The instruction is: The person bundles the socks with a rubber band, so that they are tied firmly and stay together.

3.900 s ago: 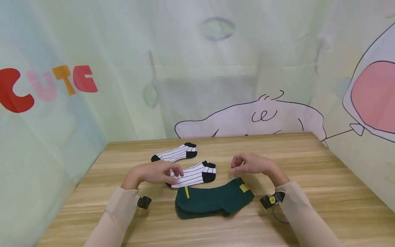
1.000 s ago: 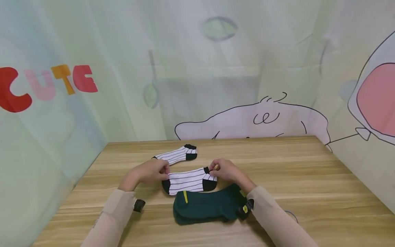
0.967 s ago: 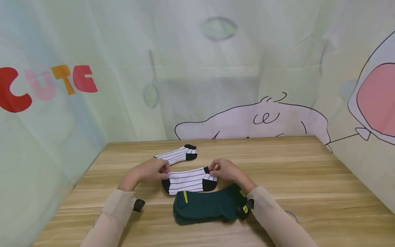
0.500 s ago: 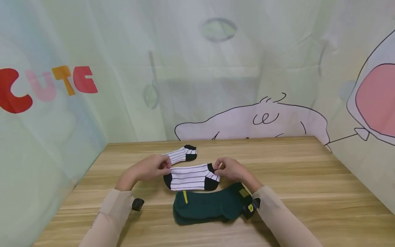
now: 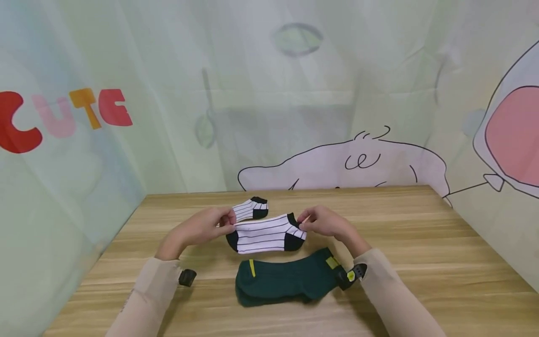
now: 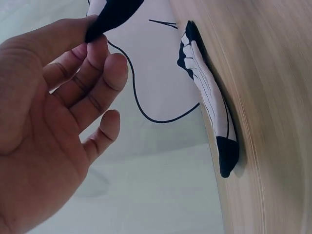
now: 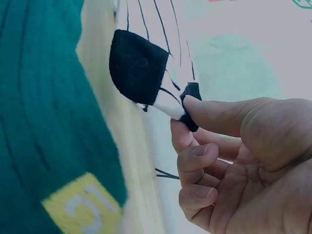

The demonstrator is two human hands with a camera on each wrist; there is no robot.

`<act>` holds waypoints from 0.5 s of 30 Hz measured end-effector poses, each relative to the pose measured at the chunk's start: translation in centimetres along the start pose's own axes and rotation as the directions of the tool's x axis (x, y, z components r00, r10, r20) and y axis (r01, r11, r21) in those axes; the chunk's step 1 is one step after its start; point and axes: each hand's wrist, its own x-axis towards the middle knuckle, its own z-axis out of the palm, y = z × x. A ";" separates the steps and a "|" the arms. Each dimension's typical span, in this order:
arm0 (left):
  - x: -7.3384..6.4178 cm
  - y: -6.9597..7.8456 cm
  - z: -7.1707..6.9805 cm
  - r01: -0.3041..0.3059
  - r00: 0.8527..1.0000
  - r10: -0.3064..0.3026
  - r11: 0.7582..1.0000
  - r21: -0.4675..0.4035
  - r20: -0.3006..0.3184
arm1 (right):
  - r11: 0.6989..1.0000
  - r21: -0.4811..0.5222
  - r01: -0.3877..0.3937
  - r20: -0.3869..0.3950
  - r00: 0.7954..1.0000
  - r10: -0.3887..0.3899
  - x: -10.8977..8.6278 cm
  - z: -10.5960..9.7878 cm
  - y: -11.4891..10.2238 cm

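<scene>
White, black-striped ankle sock (image 5: pixel 261 237): your left hand (image 5: pixel 202 228) pinches its toe (image 5: pixel 232 241) at ten o'clock, your right hand (image 5: pixel 331 223) its cuff (image 5: pixel 292 219) at two, presumably to flatten it.

Nearer striped sock (image 5: pixel 262 237) now aloft

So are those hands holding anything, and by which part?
Yes, the nearer striped sock: the left hand pinches its black toe, and the right hand pinches its black cuff.
</scene>
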 end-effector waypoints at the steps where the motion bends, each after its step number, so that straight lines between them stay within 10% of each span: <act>1: 0.0 0.1 0.0 -0.003 1.000 0.003 1.000 -0.002 0.001 | 1.000 -0.006 0.005 0.008 1.000 -0.004 -0.1 -0.2 0.0; 15: 0.1 2.2 -0.3 -0.061 0.998 0.062 0.998 -0.024 0.026 | 0.994 0.088 0.062 0.092 0.993 -0.071 -1.5 -2.7 -0.2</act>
